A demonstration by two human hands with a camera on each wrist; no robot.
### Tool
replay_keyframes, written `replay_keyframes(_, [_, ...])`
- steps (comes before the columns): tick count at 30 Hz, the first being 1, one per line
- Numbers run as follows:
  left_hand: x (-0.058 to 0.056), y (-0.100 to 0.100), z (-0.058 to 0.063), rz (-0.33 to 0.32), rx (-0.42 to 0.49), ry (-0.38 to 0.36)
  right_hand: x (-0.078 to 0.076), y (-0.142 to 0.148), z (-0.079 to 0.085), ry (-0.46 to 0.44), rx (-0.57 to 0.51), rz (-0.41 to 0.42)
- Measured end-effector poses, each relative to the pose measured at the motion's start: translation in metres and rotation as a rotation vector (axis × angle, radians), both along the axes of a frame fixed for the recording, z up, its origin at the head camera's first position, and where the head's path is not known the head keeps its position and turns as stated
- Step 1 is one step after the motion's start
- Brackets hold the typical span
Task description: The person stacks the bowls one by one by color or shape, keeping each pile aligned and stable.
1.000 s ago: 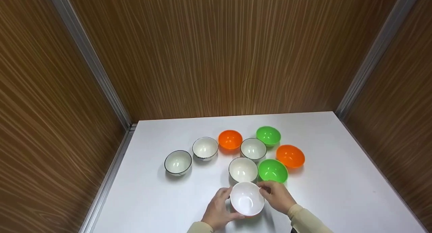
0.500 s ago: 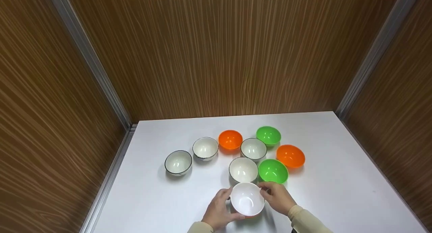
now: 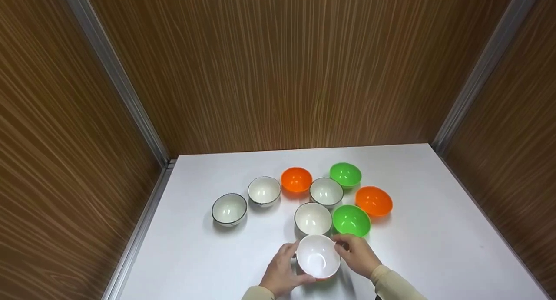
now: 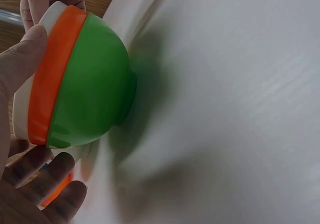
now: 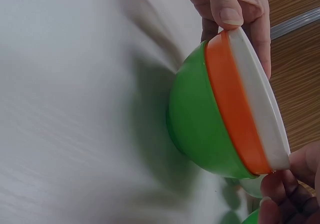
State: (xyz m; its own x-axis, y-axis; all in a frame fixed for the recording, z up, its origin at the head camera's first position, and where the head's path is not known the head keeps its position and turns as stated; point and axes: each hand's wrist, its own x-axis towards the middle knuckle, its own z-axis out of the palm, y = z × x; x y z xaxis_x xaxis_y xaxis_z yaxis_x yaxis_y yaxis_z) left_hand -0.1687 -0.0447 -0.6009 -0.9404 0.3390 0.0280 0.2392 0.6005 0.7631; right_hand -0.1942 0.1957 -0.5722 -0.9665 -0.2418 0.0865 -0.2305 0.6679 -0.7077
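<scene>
A white bowl (image 3: 318, 255) sits nested inside an orange bowl (image 4: 56, 79), which sits inside a green bowl (image 4: 95, 84). This stack is at the front of the table. My left hand (image 3: 281, 269) holds the stack from the left, its thumb at the near rim and its fingers round the far left side. On the right, my right hand (image 3: 358, 255) pinches the rim of the white bowl between thumb and fingers. In the right wrist view the rims of the white and orange bowls show as bands above the green one.
Beyond the stack stand white bowls with dark rims (image 3: 312, 219), green bowls (image 3: 352, 221) and orange bowls (image 3: 374, 201), some close together. Two more dark-rimmed bowls (image 3: 229, 209) stand to the left. Wood-grain panels (image 3: 299, 74) border the white table (image 3: 195, 256).
</scene>
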Motion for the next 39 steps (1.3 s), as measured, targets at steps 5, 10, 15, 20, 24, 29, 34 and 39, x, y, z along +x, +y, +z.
replay_keyframes(5, [0.001,0.0,0.001,0.003,0.005,-0.021,0.001,0.001,0.001,-0.021,0.003,0.005])
replay_keyframes(10, [0.001,0.0,0.001,0.002,0.005,-0.018,0.001,0.001,0.003,-0.037,0.004,0.012])
replay_keyframes(15, [0.0,0.0,0.001,0.005,0.006,-0.003,0.001,0.001,0.002,-0.029,-0.003,0.021])
replay_keyframes(20, [0.001,0.001,0.002,0.007,0.003,0.003,0.001,0.001,0.002,-0.021,-0.006,0.025])
replay_keyframes(24, [0.001,0.002,0.001,0.011,-0.005,-0.012,0.001,0.002,0.001,-0.019,-0.011,0.025])
replay_keyframes(29, [0.003,0.0,0.001,0.009,0.007,-0.005,0.001,0.005,0.001,-0.057,-0.042,0.005])
replay_keyframes(34, [0.004,-0.005,0.003,0.011,0.004,0.008,-0.003,0.014,0.0,-0.08,-0.071,-0.084])
replay_keyframes(39, [0.004,-0.013,0.006,0.016,-0.004,0.05,-0.009,0.029,-0.002,-0.066,-0.122,-0.229])
